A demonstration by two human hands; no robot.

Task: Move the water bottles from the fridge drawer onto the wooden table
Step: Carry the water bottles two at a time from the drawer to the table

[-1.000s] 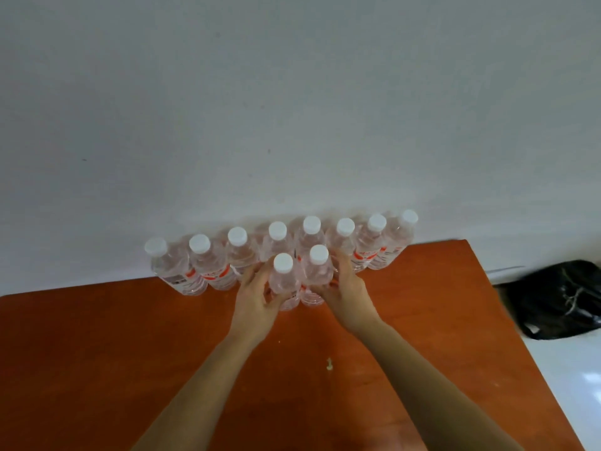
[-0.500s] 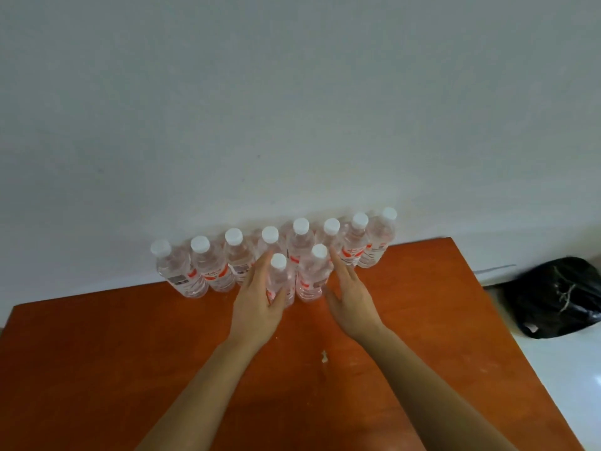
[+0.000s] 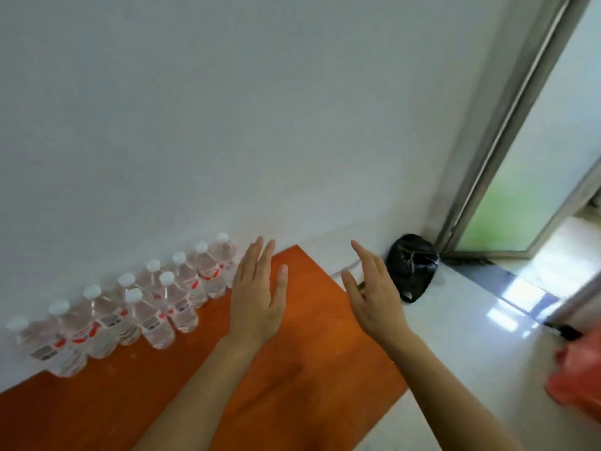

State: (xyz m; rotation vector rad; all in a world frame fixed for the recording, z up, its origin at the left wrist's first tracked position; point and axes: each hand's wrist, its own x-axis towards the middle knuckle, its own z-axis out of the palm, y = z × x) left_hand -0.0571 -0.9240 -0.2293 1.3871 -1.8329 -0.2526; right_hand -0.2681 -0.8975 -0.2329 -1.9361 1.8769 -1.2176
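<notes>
Clear plastic water bottles [image 3: 162,315], smooth orange-brown wooden table [image 3: 292,385], glossy floor [image 3: 471,353]

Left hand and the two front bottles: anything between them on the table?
Nothing; head view shows only bare wooden table between the left hand and the two front bottles.

both forearms are bare, no sleeves, on the left hand [image 3: 257,301] and right hand [image 3: 377,297].

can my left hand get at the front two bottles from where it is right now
Probably yes. The left hand is open and empty above the table, and nothing lies between it and the front two bottles, which stand ahead of the back row.
</notes>
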